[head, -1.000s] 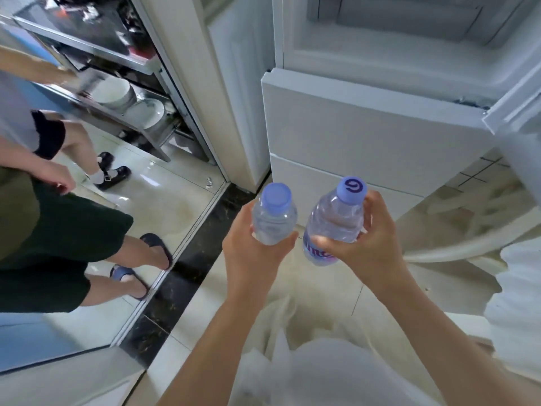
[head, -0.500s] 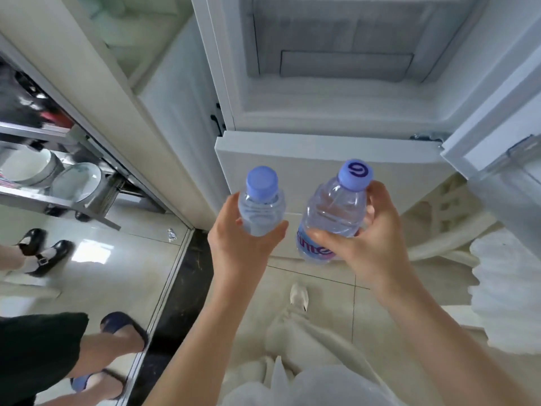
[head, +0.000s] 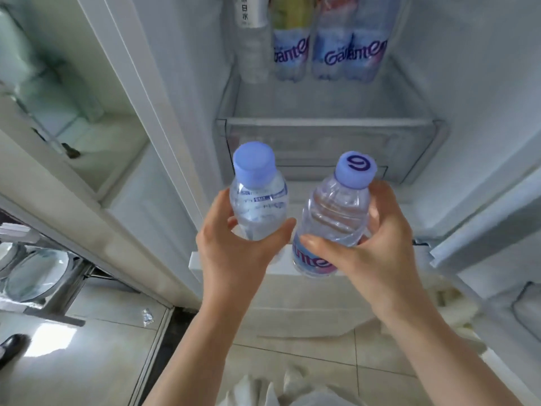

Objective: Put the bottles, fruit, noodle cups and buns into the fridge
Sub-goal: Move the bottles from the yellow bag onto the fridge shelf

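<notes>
Each of my hands holds a small clear water bottle with a lilac cap, upright, in front of the open fridge. My left hand (head: 234, 253) grips the left bottle (head: 257, 206) around its lower body. My right hand (head: 366, 256) grips the right bottle (head: 336, 218), whose purple label shows below my thumb. Both bottles are level with a clear drawer (head: 328, 142) inside the fridge. On the glass shelf above the drawer stand several labelled water bottles (head: 345, 54) and one slimmer clear bottle (head: 253, 54).
The fridge's white left wall (head: 164, 136) runs diagonally past my left hand. Its open door (head: 497, 230) with a door bin is at the right. A closed lower drawer front (head: 292, 303) lies below my hands. A dish rack (head: 35, 276) and someone's black shoe (head: 11, 347) are at the left.
My view has tilted up from the floor and lower drawers into the fridge compartment. Both hands have lifted the bottles toward the clear drawer. The people at the left have dropped out of sight.
</notes>
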### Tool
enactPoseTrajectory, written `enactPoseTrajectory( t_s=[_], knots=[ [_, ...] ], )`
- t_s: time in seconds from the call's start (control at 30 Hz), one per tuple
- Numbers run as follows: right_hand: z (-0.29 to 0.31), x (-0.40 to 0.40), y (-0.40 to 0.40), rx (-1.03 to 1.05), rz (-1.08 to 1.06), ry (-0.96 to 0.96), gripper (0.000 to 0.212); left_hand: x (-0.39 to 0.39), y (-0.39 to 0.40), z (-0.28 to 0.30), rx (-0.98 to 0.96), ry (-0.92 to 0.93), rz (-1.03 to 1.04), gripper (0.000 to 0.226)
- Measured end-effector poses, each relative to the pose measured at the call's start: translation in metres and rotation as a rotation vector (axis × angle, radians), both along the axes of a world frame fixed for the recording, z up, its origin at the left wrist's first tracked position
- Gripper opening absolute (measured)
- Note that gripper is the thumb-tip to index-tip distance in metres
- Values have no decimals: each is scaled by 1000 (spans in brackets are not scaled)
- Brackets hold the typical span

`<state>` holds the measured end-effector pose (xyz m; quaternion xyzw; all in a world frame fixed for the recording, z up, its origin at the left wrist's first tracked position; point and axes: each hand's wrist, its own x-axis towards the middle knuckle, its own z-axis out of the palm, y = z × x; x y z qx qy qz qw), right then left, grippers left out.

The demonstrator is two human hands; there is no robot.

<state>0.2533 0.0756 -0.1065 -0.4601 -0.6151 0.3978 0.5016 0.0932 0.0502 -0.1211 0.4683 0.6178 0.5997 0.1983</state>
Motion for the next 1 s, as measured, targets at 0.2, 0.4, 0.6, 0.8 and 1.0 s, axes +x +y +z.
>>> enactPoseTrajectory(
  t_s=[0.2, 0.4, 0.6, 0.8, 1.0],
  knots=[
    [25, -20, 43, 62, -76, 49, 64, -21, 56, 29, 106, -24, -86, 39],
    [53, -41, 79, 150, -197, 104, 67, -45, 110, 58, 194, -89, -176, 34],
    [79, -54, 112, 242, -246, 151, 73, -44, 155, 86, 264, -164, -230, 42],
    [95, -56, 139, 297, -262, 164, 68, -36, 185, 103, 324, -161, -158, 43],
    [100, -54, 170, 282, -182, 214, 67, -32, 208, 103, 320, -143, -40, 48]
  ],
)
